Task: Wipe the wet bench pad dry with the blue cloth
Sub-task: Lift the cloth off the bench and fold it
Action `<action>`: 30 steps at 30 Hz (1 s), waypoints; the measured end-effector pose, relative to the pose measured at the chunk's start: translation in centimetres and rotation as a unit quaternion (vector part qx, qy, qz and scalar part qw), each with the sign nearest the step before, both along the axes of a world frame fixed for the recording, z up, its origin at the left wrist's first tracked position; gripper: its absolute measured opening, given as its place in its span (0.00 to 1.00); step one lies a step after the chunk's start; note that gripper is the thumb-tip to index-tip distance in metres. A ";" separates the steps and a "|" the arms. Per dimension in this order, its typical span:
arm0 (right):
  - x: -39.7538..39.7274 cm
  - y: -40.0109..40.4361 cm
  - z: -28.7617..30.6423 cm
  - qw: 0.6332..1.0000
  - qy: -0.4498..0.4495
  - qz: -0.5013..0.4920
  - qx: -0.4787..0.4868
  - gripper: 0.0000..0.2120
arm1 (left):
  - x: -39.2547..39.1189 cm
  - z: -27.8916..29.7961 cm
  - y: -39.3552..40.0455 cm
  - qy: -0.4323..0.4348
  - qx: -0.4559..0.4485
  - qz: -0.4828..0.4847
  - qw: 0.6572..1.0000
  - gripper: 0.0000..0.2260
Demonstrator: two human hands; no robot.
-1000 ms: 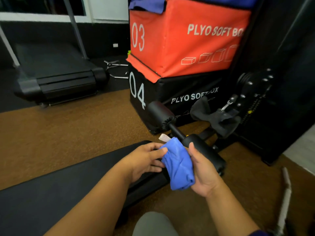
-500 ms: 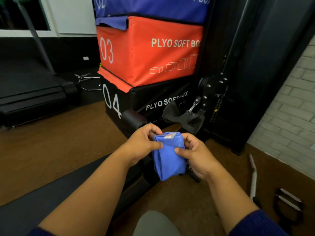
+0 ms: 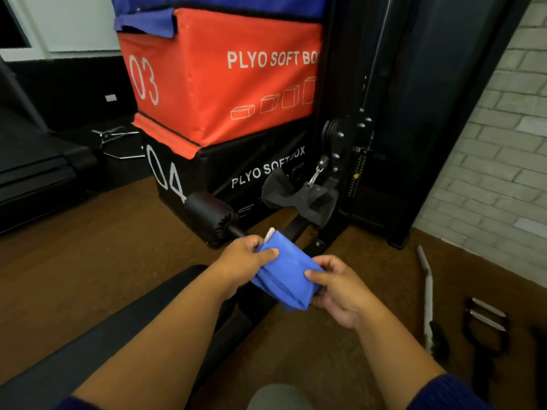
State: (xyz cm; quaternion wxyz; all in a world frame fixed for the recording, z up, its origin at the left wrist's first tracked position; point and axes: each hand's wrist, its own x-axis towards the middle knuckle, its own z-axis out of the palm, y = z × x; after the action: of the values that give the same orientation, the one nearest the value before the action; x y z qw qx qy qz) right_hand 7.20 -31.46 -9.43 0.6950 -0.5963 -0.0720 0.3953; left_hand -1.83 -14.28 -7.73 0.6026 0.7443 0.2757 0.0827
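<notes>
Since the earlier frame, both hands have dropped and spread apart, tilting the cloth (image 3: 285,275) from upright to a slant. Left hand (image 3: 241,261): thumb on top and fingers curled beneath, pinching the upper end of the cloth beside its white tag (image 3: 270,233). Right hand (image 3: 340,288): thumb and fingers clamped on the lower right edge. Between them the cloth is a folded blue bundle, held in the air and touching nothing else. It hangs just beyond the end of the black pad (image 3: 124,324), which runs from under the left forearm toward the lower left corner. No wetness can be made out on the pad at this angle. A foam roller (image 3: 208,216) stands past the hands, and behind it the stacked boxes (image 3: 219,84) and a cable machine (image 3: 352,149). Status, as a judgement: wiping has not begun. The cloth is only being readied in hand, so the whole pad surface is left to dry.
</notes>
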 end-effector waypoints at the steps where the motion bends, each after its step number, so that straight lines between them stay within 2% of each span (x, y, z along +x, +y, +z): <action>1: 0.7 0.4 -0.6 0.998 -0.020 -0.053 -0.013 0.13 | 0.9 -0.7 0.2 0.009 0.001 0.005 1.000 0.10; 4: 2.5 1.7 -2.3 0.970 -0.138 -0.171 -0.102 0.16 | 4.1 -2.4 0.8 0.027 0.016 0.013 0.999 0.12; 6: 3.2 2.5 -3.6 0.947 -0.205 -0.195 -0.150 0.14 | 5.8 -3.3 1.6 0.028 0.039 0.011 0.999 0.12; 9: 3.5 3.8 -5.6 0.924 -0.258 -0.194 -0.206 0.09 | 7.7 -4.6 3.5 0.052 0.084 -0.069 0.993 0.11; 11: 3.8 4.5 -6.7 0.916 -0.268 -0.193 -0.230 0.08 | 8.7 -5.1 5.2 0.073 0.126 -0.129 0.981 0.11; 14: 4.9 5.1 -6.8 0.902 -0.276 -0.202 -0.262 0.10 | 10.4 -5.3 7.2 0.095 0.129 -0.196 0.968 0.15; 18: 5.6 5.9 -6.2 0.904 -0.257 -0.172 -0.293 0.17 | 11.7 -5.2 7.8 0.116 0.156 -0.215 0.957 0.17; 21: 5.3 6.5 -5.6 0.899 -0.265 -0.161 -0.310 0.19 | 12.3 -4.3 7.6 0.131 0.225 -0.222 0.940 0.15; 24: 5.0 6.8 -4.5 0.880 -0.289 -0.161 -0.339 0.19 | 12.5 -3.9 7.6 0.137 0.256 -0.225 0.930 0.16; 27: 4.5 7.2 -3.4 0.858 -0.268 -0.069 -0.432 0.20 | 12.2 -3.6 7.5 0.207 0.277 -0.275 0.897 0.16; 30: 4.8 8.1 -0.5 0.819 -0.272 -0.025 -0.504 0.28 | 12.4 -1.4 7.4 0.254 0.348 -0.312 0.847 0.22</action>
State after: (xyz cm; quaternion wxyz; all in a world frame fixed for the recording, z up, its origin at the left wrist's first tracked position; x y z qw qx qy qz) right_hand 11.97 -23.35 -9.89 0.2592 -0.9481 -0.0337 0.1808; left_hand 10.59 -6.92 -9.15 0.2071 0.9470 0.1256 -0.2110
